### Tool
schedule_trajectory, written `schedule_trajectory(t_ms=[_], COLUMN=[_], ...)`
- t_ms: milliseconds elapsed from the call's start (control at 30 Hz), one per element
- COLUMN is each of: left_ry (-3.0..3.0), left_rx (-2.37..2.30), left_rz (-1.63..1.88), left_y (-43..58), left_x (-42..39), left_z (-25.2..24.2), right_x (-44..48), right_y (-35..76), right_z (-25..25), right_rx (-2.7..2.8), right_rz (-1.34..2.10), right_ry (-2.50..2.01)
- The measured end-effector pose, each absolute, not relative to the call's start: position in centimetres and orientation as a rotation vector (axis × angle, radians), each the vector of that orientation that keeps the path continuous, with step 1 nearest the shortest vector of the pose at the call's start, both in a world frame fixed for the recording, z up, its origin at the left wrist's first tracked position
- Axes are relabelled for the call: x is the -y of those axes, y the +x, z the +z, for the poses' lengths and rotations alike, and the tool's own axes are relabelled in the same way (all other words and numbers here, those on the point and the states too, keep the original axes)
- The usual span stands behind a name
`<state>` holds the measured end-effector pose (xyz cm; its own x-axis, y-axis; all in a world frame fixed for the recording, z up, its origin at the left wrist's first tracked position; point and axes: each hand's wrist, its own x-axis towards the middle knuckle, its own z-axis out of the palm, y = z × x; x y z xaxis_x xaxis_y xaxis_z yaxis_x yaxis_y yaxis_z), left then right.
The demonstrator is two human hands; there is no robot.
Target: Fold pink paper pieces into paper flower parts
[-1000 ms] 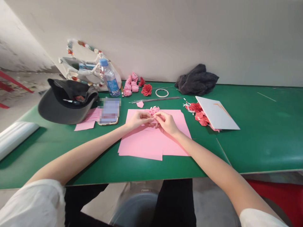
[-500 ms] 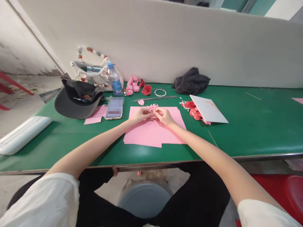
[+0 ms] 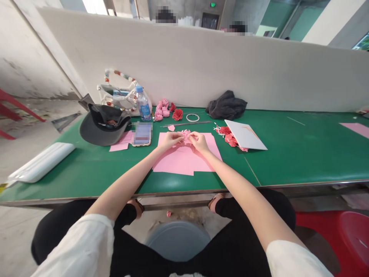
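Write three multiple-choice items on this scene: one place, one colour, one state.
1. Where does the water bottle stand?
A. Inside the black cap
B. Near the back of the green table, beside the beaded bag
C. On the white board

2. What colour is the bottle cap?
A. Red
B. White
C. Blue

3. What are the left hand and right hand doing?
A. Both are at a pink paper flower
B. Both lie flat on the table
C. Both hold the bottle

1: B, it stands beside the bag.
2: C, the cap shows blue.
3: A, both hands meet at the flower.

A black cap (image 3: pixel 101 129) sits near a water bottle (image 3: pixel 143 104).
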<state>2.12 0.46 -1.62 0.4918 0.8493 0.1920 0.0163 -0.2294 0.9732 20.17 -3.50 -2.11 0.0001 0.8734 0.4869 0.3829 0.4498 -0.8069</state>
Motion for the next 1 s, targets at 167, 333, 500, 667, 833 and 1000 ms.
schedule_trajectory(t_ms=[167,333,500,667,833,1000], left_ry=[1.642,1.610,1.643,1.606,1.579,1.580], left_rx=[-0.788,-0.825,-0.796,-0.812,-0.850,-0.784], left_rz=[0.808,0.700,0.582,0.611,0.622,0.570], left_y=[1.7,1.4,0.9,-0.8,-1.7,-1.2], left_x=[0.7,3.8,8.7,12.7,14.3,14.5], left_z=[-0.8,1.5,6.4,8.7,7.9,7.1], right_x=[3.9,7.0,12.2,15.2,16.5,17.4], right_y=[19.9,19.7,19.7,18.8,18.0,18.6], right_z=[-1.7,-0.5,4.0,7.5,7.0,6.5], right_rx=[1.660,1.681,1.565,1.737,1.882,1.894], right_rz=[0.592,0.795,1.074,1.138,0.794,0.760], right_ry=[-1.106,-1.090,-1.066,-1.063,-1.190,-1.205])
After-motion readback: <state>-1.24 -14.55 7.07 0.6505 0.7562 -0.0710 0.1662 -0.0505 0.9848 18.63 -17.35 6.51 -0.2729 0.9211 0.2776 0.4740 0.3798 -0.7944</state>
